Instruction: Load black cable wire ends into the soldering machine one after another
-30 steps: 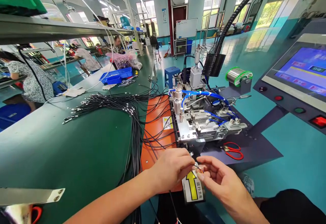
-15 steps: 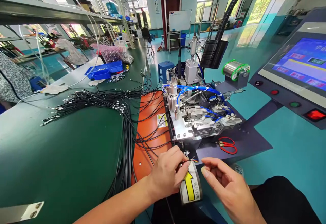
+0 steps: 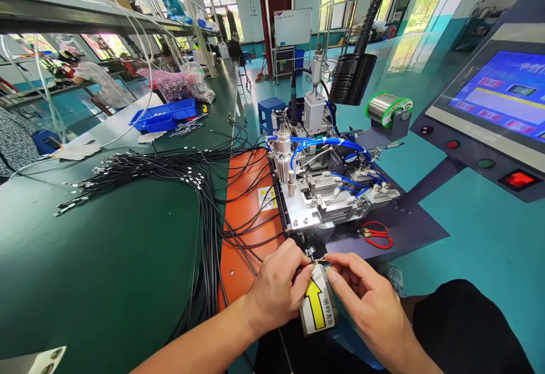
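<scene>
My left hand [image 3: 283, 283] is closed around the end of a black cable, thumb against the forefinger. Thin coloured wires [image 3: 320, 260] stick out of that cable end toward the right. At their tips, the thumb and forefinger of my right hand [image 3: 368, 297] close in a loose pinch; the exact contact is hard to make out. Just below the fingers is a curved metal part with a white label and a yellow arrow [image 3: 315, 309]. Directly ahead stands a bench machine [image 3: 332, 187] with metal cylinders and blue air tubes.
Many black cables [image 3: 208, 249] lie in a bundle across the green mat and orange plate [image 3: 238, 255]. Red-handled cutters [image 3: 377, 236] rest on the machine's base. A solder spool [image 3: 388, 108], a control screen [image 3: 506, 93] and blue bins [image 3: 164, 116] surround the work area.
My right hand has moved left, bringing its thumb and forefinger to the coloured wires. My left hand still grips the cable end. The view has shifted slightly.
</scene>
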Demonstrator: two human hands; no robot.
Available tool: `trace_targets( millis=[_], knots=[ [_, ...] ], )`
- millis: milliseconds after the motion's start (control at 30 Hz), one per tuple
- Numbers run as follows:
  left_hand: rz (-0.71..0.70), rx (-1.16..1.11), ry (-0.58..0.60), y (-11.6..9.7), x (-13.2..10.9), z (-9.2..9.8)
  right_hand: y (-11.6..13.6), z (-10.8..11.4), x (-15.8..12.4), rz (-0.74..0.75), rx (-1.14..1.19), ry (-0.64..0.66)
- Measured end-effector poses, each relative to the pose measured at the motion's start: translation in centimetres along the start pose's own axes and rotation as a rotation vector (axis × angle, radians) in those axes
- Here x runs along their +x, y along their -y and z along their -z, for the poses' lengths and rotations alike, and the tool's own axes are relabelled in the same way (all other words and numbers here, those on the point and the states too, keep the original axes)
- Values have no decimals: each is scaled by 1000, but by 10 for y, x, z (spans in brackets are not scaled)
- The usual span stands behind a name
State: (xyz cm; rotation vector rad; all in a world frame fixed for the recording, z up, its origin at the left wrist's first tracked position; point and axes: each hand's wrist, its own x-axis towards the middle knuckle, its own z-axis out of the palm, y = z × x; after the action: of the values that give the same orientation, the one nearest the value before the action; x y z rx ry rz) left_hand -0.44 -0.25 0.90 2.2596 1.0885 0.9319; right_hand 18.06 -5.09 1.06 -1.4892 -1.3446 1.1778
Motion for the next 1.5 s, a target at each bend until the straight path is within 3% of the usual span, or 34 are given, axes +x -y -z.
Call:
trace_targets(
  millis=[267, 500, 633, 833, 1000, 1100, 1200, 1300, 1400, 1500],
  knots=[
    [37, 8, 5, 0, 1, 0, 8, 0, -4, 180, -166, -46],
    [29, 27, 8, 1, 0, -2, 4, -5, -4, 432, -282, -148],
    [30, 41, -1, 1, 0, -2, 6, -8, -3, 451, -278, -187],
    [32, 31, -24, 1, 1, -3, 3, -20, 2, 352, -276, -236],
    [59, -3, -37, 2, 1, -4, -3, -30, 1, 433, -285, -214],
    [65, -1, -27, 1, 1, -3, 0, -21, 2, 300, -183, -209],
    [52, 2, -4, 0, 1, -2, 6, -7, 9, -2, 22, -206],
    [54, -4, -4, 0, 2, -1, 10, 1, 18, -234, 300, -28],
    [51, -10, -8, 1, 2, -2, 13, -1, 22, -325, 491, 120],
    [43, -6, -8, 1, 1, -2, 16, -5, 22, -323, 555, 137]
  ],
)
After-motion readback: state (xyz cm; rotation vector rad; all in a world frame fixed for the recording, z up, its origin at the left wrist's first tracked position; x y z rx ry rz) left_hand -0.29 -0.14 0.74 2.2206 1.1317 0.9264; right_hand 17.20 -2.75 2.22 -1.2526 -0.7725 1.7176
